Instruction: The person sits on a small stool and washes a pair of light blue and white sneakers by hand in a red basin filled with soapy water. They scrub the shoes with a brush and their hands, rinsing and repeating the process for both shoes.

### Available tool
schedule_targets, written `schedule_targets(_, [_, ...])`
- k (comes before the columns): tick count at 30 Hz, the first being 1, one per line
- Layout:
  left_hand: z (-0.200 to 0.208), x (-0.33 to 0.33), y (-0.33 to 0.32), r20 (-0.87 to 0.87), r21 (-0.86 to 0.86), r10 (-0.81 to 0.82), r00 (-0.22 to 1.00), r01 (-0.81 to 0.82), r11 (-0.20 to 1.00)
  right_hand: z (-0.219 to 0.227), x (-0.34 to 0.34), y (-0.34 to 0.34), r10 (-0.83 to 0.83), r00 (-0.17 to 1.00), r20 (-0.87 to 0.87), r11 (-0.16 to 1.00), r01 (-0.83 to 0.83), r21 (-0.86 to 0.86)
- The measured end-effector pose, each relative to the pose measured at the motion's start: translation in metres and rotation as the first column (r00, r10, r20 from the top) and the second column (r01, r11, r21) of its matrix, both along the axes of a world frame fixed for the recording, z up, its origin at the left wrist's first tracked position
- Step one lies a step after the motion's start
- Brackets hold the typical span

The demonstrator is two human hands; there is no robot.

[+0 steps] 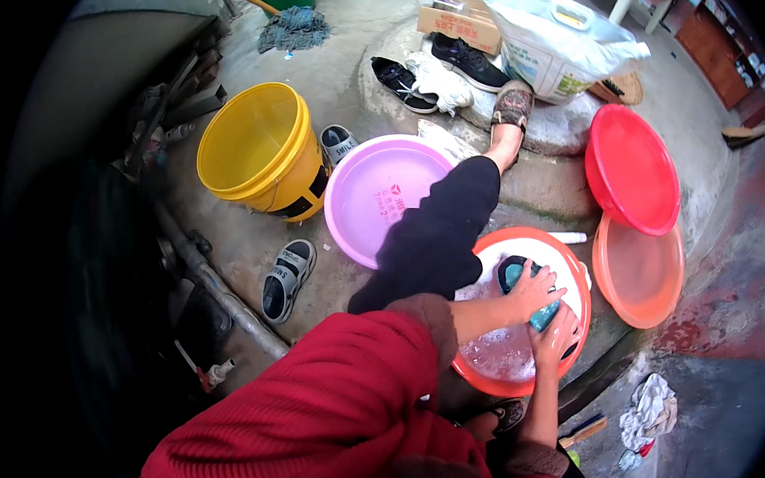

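A dark shoe with a teal inside (543,316) is held over the orange-red basin (506,386), which contains cloudy water and white suds (539,247). My left hand (535,292) lies across the middle of the shoe, its fingers curled over the teal part. Closer to me, my right hand (556,336) grips the shoe's lower end from the side. Part of the shoe is hidden by both hands. Whether a brush or cloth is under the fingers cannot be made out.
A purple basin of water (350,194) and a yellow bucket (296,161) stand to the left, near grey slippers (289,279). Red (635,170) and orange (638,274) basins lean at right. Black shoes (468,62) and a white sack (552,53) sit on the stone step.
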State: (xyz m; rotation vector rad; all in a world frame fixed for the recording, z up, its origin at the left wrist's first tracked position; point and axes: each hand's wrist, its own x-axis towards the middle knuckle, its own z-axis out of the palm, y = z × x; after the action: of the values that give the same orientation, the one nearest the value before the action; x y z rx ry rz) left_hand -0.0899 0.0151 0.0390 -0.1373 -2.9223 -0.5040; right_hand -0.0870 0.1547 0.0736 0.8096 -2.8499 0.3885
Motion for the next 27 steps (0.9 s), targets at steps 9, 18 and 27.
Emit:
schedule_targets(9, [0.013, 0.069, 0.012, 0.191, 0.002, 0.052, 0.980, -0.054, 0.999, 0.005, 0.066, 0.002, 0.053, 0.998, 0.037, 0.997, -0.055, 0.059])
schedule_targets(18, [-0.039, 0.089, 0.012, 0.283, -0.099, 0.005, 0.959, 0.024, 0.995, -0.042, 0.088, 0.007, -0.048, 0.973, 0.227, 0.989, 0.015, 0.148])
schedule_targets(27, [-0.087, 0.088, -0.011, 0.467, -0.150, -0.009, 0.884, 0.089, 0.985, -0.090, 0.077, -0.002, -0.295, 0.844, 0.448, 0.906, 0.098, 0.412])
